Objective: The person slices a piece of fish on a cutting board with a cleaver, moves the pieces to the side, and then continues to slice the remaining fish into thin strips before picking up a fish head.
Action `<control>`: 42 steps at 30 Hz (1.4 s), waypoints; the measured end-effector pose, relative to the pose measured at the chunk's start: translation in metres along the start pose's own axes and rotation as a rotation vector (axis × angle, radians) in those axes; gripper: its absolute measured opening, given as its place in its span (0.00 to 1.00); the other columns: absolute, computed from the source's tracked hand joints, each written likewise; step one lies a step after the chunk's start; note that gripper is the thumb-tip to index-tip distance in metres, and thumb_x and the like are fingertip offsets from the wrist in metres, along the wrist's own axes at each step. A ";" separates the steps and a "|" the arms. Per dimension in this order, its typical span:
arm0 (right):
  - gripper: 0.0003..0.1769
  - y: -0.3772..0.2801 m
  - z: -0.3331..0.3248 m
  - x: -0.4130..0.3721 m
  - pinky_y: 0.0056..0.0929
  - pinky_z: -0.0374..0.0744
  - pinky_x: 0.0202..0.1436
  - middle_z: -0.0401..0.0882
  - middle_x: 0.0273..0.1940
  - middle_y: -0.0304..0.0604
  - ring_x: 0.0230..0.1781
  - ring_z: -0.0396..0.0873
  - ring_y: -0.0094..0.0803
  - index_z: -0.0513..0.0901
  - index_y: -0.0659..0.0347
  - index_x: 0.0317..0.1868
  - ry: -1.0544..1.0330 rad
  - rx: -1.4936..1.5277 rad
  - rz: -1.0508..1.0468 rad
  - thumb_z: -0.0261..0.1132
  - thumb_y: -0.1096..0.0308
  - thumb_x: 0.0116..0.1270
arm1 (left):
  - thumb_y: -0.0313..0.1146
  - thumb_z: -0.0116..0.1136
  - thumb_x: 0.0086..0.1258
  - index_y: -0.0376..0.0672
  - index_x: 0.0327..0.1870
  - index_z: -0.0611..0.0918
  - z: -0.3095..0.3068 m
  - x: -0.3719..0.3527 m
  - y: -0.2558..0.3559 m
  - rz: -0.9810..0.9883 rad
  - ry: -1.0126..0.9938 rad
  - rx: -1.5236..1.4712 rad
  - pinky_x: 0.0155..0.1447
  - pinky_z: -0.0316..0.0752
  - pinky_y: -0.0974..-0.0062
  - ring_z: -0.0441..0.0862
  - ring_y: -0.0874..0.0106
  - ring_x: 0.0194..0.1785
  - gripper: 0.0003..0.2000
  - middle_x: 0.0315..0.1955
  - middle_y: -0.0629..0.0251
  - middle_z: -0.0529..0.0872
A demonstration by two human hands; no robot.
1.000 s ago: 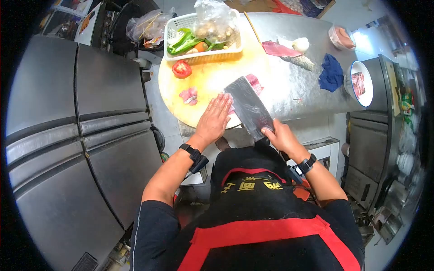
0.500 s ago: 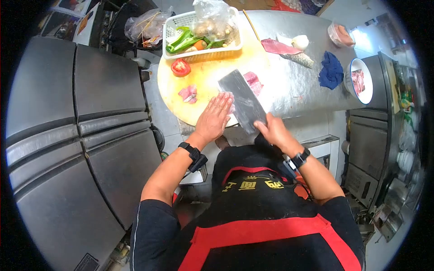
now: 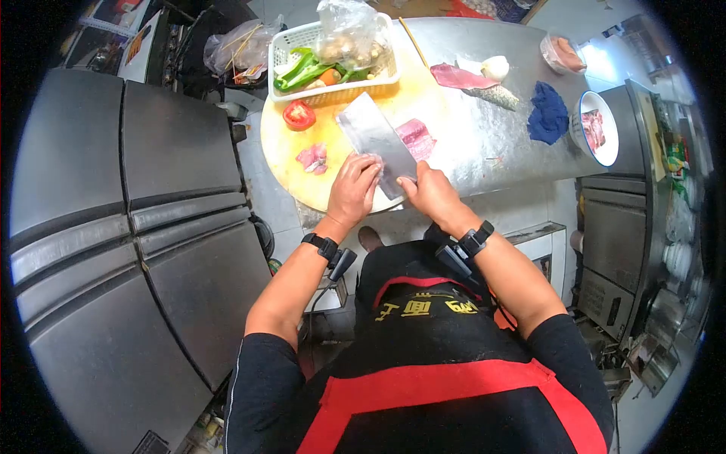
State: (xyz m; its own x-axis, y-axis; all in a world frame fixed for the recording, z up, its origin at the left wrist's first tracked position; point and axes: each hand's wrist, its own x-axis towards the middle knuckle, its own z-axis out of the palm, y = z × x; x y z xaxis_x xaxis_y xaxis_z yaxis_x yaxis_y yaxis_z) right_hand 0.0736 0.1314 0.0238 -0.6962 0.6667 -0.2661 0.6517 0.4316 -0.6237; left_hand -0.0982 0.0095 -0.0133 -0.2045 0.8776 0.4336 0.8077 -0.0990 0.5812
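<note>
My right hand (image 3: 437, 198) grips the handle of a wide cleaver (image 3: 376, 138), its blade tilted over the near part of the round yellow cutting board (image 3: 283, 170). Against the blade's left side, the fingers of my left hand (image 3: 353, 189) are curled on a pale piece of fish, mostly hidden beneath them. To the right of the blade lies a pink fish chunk (image 3: 417, 139). Cut fish pieces (image 3: 311, 158) and a halved tomato (image 3: 299, 115) rest on the board's left side.
A white basket (image 3: 333, 94) holds green peppers, a carrot and a plastic bag. Farther right are a skin-on fish piece (image 3: 495, 97), a white round item (image 3: 495, 68), a blue cloth (image 3: 548, 113), a bowl (image 3: 609, 144) of meat and a plastic tub (image 3: 563, 54). Steel cabinets (image 3: 181, 144) stand left.
The cleaver and my right hand have moved left and up, toward my left hand. My left fingers, stretched flat before, are now curled in beside the blade.
</note>
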 end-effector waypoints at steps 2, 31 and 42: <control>0.24 -0.006 -0.005 -0.008 0.56 0.83 0.42 0.84 0.33 0.70 0.38 0.85 0.67 0.77 0.74 0.43 -0.004 -0.021 0.024 0.68 0.55 0.72 | 0.20 0.69 0.60 0.36 0.49 0.84 -0.003 0.001 0.005 0.043 0.059 -0.001 0.63 0.78 0.57 0.83 0.54 0.54 0.15 0.49 0.56 0.85; 0.27 0.069 -0.050 -0.072 0.50 0.76 0.34 0.78 0.27 0.67 0.30 0.80 0.64 0.73 0.71 0.34 -0.109 0.181 0.145 0.70 0.51 0.71 | 0.29 0.70 0.61 0.43 0.35 0.85 -0.031 0.009 -0.019 -0.004 0.070 0.427 0.57 0.72 0.56 0.80 0.58 0.46 0.05 0.36 0.63 0.83; 0.27 0.070 -0.051 -0.069 0.51 0.78 0.38 0.80 0.30 0.68 0.34 0.81 0.66 0.75 0.72 0.36 -0.088 0.178 0.152 0.70 0.51 0.71 | 0.32 0.58 0.73 0.30 0.74 0.69 0.004 -0.007 0.020 -0.068 -0.236 0.211 0.83 0.56 0.55 0.61 0.50 0.81 0.30 0.76 0.43 0.66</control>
State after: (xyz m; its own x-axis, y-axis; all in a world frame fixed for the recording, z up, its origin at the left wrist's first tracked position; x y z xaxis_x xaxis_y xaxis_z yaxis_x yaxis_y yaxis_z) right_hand 0.1828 0.1469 0.0360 -0.6231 0.6566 -0.4251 0.6929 0.2112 -0.6894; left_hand -0.0779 0.0032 -0.0077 -0.1478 0.9658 0.2129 0.8984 0.0411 0.4371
